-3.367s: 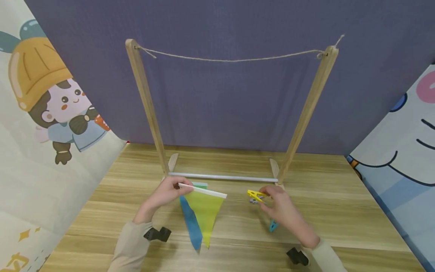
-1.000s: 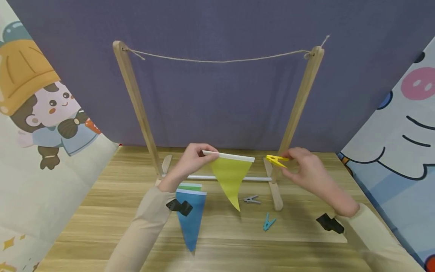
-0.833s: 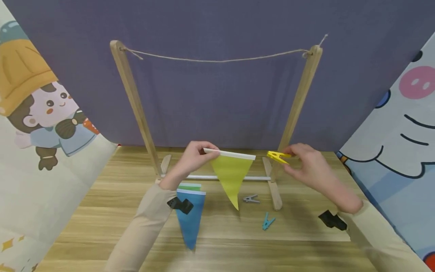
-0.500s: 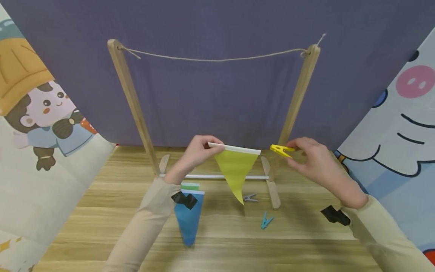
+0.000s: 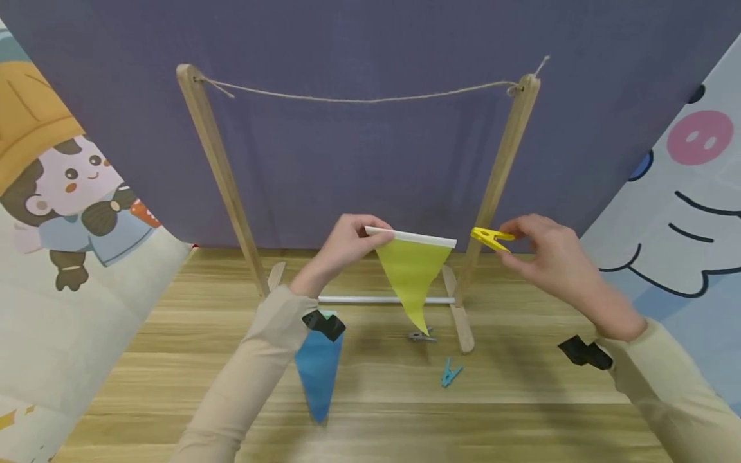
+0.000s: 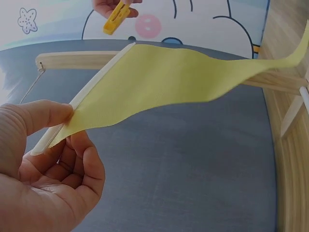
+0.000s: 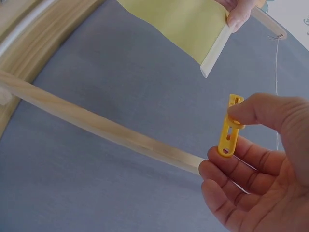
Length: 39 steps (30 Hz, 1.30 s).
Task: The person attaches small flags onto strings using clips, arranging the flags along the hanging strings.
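Observation:
My left hand (image 5: 350, 244) pinches a yellow pennant (image 5: 413, 267) by the left end of its white top band, so the cloth hangs point down above the table. To the right, my right hand (image 5: 550, 254) holds a yellow clothespin (image 5: 491, 238) between thumb and fingers, its nose turned toward the pennant. The two stay apart. In the right wrist view the clothespin (image 7: 229, 130) sits between thumb and index finger. A string (image 5: 370, 100) sags between the tops of two wooden posts, higher than both hands.
On the table (image 5: 382, 431) lie a blue pennant (image 5: 320, 373) partly under my left wrist, a grey clothespin (image 5: 421, 335) and a teal clothespin (image 5: 449, 373). The right post (image 5: 503, 170) rises close to my right hand; the left post (image 5: 217, 167) stands beyond my left forearm.
Both hands have risen from near the tabletop toward the string, bringing the yellow pennant and yellow clothespin up. They have also shifted rightward. The view has turned slightly.

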### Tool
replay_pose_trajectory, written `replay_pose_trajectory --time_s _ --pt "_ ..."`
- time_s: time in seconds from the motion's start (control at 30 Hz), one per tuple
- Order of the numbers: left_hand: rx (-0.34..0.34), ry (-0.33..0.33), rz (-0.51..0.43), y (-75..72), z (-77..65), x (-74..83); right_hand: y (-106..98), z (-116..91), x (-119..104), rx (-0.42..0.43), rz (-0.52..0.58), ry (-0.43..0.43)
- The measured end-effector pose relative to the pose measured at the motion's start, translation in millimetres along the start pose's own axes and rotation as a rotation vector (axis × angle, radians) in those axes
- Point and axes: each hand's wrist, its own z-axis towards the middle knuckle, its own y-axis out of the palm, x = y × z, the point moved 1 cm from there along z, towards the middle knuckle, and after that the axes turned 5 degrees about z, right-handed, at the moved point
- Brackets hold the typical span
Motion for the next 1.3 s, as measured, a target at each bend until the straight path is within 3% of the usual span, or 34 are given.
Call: replay_pose_trajectory --time_s 0.73,1.3 --pt "0.052 0.057 -0.060 4.3 26.6 28.2 -28 16 2 0.061 -0.043 -0.050" --pt "0.094 0.055 -0.114 -5.5 51.0 57.6 -52 38 -11 0.055 -0.085 -0.063"
